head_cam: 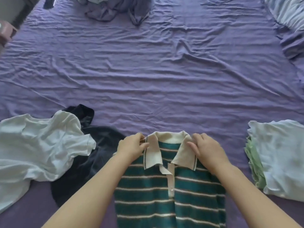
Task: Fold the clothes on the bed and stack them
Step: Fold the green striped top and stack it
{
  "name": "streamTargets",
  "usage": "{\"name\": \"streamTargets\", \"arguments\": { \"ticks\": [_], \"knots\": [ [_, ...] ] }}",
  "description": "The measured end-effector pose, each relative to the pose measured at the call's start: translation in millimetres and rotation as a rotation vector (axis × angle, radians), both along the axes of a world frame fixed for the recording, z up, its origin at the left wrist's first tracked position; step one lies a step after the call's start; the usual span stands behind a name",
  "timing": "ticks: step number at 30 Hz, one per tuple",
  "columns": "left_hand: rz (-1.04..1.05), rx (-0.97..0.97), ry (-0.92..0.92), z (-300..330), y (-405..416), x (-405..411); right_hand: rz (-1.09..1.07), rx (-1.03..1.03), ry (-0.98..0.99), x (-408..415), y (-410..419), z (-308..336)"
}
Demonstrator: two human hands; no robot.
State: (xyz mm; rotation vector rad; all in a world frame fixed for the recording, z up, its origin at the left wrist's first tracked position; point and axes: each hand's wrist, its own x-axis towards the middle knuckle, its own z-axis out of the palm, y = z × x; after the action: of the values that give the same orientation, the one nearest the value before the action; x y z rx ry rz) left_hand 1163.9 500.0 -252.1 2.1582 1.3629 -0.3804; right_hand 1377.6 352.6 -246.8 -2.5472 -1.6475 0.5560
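A green polo shirt (164, 195) with white stripes and a cream collar lies front-up at the near edge of the purple bed, its sides folded in. My left hand (131, 145) pinches the left shoulder by the collar. My right hand (207, 148) grips the right shoulder beside the other collar flap. To the left lie a crumpled white T-shirt (41, 145) and a dark garment (92, 158) partly under it. A folded stack sits on the right: a pale blue piece (283, 158) over a light green one (254, 163).
The purple sheet (148, 71) stretches wrinkled across the middle. A heap of greyish-purple clothes (115, 9) lies at the far edge. Bunched bedding and a pale pillow (291, 18) fill the far right corner. The bed's left edge (19, 17) shows at top left.
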Motion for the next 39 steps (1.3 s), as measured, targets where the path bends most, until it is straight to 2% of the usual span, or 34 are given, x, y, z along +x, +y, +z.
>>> {"name": "streamTargets", "arguments": {
  "ticks": [2, 5, 9, 13, 16, 18, 23, 28, 31, 35, 39],
  "knots": [
    [0.038, 0.000, -0.007, -21.2, 1.6, -3.3, 0.039, 0.003, -0.060, -7.5, 3.5, -19.2],
    [0.101, 0.075, -0.104, -27.4, 5.8, -16.5, 0.073, 0.211, -0.038, -32.8, 3.8, -29.1],
    [0.080, 0.020, -0.074, -22.3, 10.2, -39.3, 0.076, 0.310, 0.125, -68.2, 24.6, -32.3],
    [-0.011, -0.022, -0.084, -21.2, 10.1, -49.5, -0.062, 0.281, 0.305, -98.0, 59.3, -39.6],
    [-0.076, 0.108, -0.151, -17.0, 7.2, -52.4, -0.277, 0.274, 0.524, -107.2, 71.6, -41.5],
    [-0.090, 0.210, -0.152, -14.7, 9.2, -57.4, -0.403, 0.339, 0.635, -105.3, 72.2, -41.3],
    [-0.231, 0.360, -0.003, -22.2, 10.2, -51.2, -0.181, 0.373, 0.432, -95.9, 54.9, -43.8],
    [-0.285, 0.408, -0.280, -15.8, -35.5, 0.3, -0.351, 0.433, 0.177, -52.1, -15.4, -28.2],
    [-0.455, 0.282, -0.299, -17.4, -66.5, 40.9, -0.535, 0.393, 0.072, -22.3, -57.9, -30.1],
    [-0.652, 0.148, -0.167, -27.8, -97.4, 81.9, -0.606, 0.264, 0.097, -3.3, -79.0, -40.6],
    [-0.650, 0.084, -0.086, -33.8, -114.8, 100.2, -0.524, 0.171, 0.273, 8.9, -81.5, -49.5]
  ]
}}
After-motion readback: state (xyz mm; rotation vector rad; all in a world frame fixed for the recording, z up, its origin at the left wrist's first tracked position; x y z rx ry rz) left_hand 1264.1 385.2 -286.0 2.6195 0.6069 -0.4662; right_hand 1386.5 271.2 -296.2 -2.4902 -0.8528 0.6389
